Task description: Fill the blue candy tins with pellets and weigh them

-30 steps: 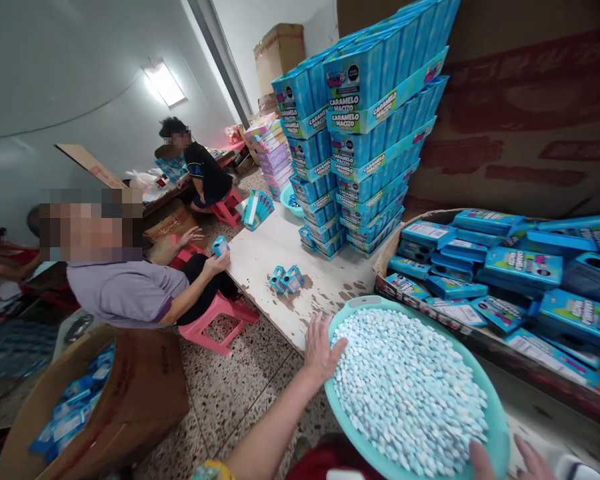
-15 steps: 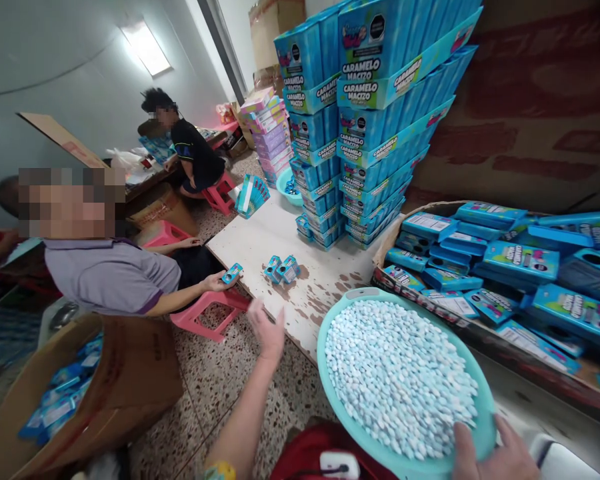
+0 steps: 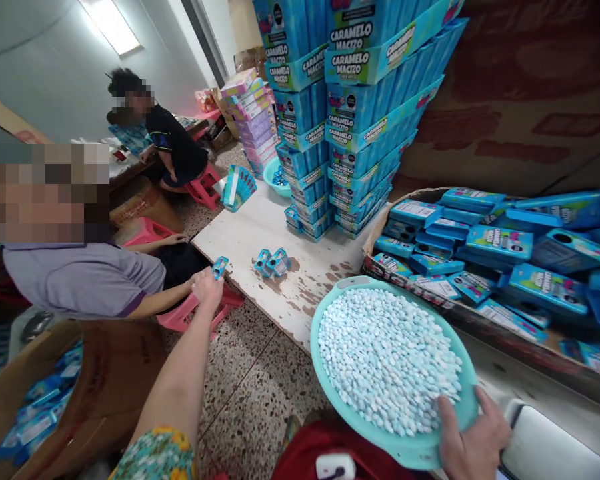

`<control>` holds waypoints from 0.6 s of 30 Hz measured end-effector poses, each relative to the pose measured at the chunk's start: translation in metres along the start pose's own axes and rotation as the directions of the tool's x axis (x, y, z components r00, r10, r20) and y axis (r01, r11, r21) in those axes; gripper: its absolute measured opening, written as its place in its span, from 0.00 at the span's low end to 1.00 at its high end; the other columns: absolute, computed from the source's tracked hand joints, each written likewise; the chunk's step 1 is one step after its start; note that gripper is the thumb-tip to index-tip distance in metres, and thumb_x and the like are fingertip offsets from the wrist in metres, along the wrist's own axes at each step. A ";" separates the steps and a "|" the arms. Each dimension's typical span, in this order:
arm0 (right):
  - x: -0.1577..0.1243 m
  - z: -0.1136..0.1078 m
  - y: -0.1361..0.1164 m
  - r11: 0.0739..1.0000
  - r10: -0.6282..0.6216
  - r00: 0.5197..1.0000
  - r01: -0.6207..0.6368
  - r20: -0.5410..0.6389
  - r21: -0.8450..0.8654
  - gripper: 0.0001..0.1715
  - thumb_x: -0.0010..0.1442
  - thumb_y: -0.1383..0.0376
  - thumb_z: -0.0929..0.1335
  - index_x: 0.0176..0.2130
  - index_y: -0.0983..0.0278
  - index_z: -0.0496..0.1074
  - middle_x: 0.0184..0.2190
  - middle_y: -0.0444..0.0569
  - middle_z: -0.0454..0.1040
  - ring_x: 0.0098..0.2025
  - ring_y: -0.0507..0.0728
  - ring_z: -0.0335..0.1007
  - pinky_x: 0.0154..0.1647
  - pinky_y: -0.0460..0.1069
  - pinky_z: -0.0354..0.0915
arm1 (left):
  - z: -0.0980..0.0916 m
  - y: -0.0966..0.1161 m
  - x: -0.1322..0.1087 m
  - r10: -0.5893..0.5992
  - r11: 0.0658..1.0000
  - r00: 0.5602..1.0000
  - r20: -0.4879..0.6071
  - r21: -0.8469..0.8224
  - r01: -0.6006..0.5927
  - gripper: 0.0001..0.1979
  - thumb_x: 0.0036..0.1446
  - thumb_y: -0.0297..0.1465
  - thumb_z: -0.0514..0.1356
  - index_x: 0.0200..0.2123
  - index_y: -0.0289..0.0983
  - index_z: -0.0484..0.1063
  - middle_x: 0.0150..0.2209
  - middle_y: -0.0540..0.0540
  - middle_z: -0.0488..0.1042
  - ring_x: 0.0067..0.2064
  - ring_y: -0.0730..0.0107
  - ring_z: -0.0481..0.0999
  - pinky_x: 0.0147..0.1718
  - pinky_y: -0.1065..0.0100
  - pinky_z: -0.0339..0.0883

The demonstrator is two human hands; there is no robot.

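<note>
My left hand (image 3: 207,291) reaches out to the seated co-worker's hand, its fingers closed at the near end of a small blue candy box (image 3: 220,267). The co-worker's hand is mostly hidden behind mine. With the thumb inside and fingers outside, my right hand (image 3: 473,433) grips the rim of a turquoise plastic bowl (image 3: 325,380). Small pale blue and white candies (image 3: 385,360) fill the bowl. Two small blue boxes (image 3: 273,263) stand side by side on the worn white table (image 3: 225,233).
Tall stacks of blue candy display boxes (image 3: 350,127) rise at the table's back. A carton of blue boxes (image 3: 500,243) lies on the right. Another carton (image 3: 125,373) stands lower left, near the co-worker (image 3: 85,280) on a pink stool (image 3: 180,317). Another person (image 3: 175,140) sits farther back.
My left hand has moved left and forward onto the small box in the co-worker's hand, and the box now tilts more upright. My right hand stays on the bowl; the view has shifted.
</note>
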State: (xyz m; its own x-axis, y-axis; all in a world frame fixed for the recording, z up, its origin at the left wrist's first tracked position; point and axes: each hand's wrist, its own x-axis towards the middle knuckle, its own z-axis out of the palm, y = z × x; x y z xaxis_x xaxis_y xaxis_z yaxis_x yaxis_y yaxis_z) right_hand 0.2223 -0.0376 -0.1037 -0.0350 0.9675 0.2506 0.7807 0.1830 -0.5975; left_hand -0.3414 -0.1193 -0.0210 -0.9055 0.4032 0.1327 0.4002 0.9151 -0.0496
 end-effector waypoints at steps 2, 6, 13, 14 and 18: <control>-0.002 0.002 0.002 1.000 0.018 1.000 -0.018 -0.009 0.019 0.49 0.56 0.44 0.61 0.58 0.82 0.59 0.50 0.73 0.64 0.54 0.77 0.59 0.55 0.68 0.54 | -0.008 -0.002 -0.013 0.052 0.999 0.998 -0.040 0.004 -0.052 0.15 0.56 0.36 0.53 0.44 0.36 0.69 0.45 0.36 0.72 0.49 0.50 0.67 0.44 0.56 0.61; -0.006 -0.004 -0.007 1.000 -0.009 0.991 0.012 -0.136 0.022 0.52 0.56 0.43 0.62 0.61 0.82 0.53 0.54 0.75 0.60 0.58 0.78 0.54 0.56 0.71 0.51 | -0.037 -0.002 -0.058 0.339 0.937 0.916 -0.216 -0.014 -0.349 0.18 0.58 0.35 0.52 0.49 0.35 0.68 0.46 0.37 0.72 0.49 0.53 0.69 0.45 0.58 0.62; 0.015 -0.046 -0.083 0.924 -0.112 0.993 0.118 -0.037 0.364 0.36 0.56 0.54 0.68 0.58 0.68 0.59 0.56 0.64 0.62 0.59 0.70 0.56 0.59 0.69 0.51 | -0.100 0.046 -0.168 0.702 0.492 0.401 -0.588 -0.006 -0.871 0.23 0.54 0.30 0.61 0.54 0.40 0.66 0.45 0.41 0.75 0.48 0.59 0.74 0.47 0.60 0.65; 0.021 -0.049 -0.097 0.871 -0.089 0.986 0.007 0.144 0.492 0.32 0.57 0.54 0.67 0.57 0.64 0.61 0.55 0.60 0.64 0.57 0.68 0.60 0.58 0.67 0.54 | -0.106 0.057 -0.181 0.717 0.429 0.340 -0.608 0.001 -0.903 0.24 0.54 0.30 0.62 0.54 0.41 0.66 0.43 0.41 0.75 0.47 0.59 0.75 0.47 0.59 0.66; 0.041 -0.050 -0.139 0.280 0.033 0.760 -0.631 0.650 0.724 0.31 0.58 0.48 0.65 0.57 0.55 0.59 0.57 0.54 0.65 0.48 0.62 0.70 0.43 0.58 0.69 | -0.116 0.093 -0.219 0.777 0.162 0.144 -0.612 -0.026 -0.986 0.23 0.53 0.30 0.63 0.53 0.45 0.68 0.38 0.45 0.75 0.47 0.60 0.76 0.48 0.58 0.68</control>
State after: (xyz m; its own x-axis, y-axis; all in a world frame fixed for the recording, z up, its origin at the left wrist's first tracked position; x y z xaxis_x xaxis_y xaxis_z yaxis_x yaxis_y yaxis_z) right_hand 0.1435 -0.0323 0.0278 -0.4057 0.8545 -0.3245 -0.2111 -0.4330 -0.8763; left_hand -0.0895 -0.1233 0.0602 0.2676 0.7643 0.5867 0.9617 -0.2497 -0.1134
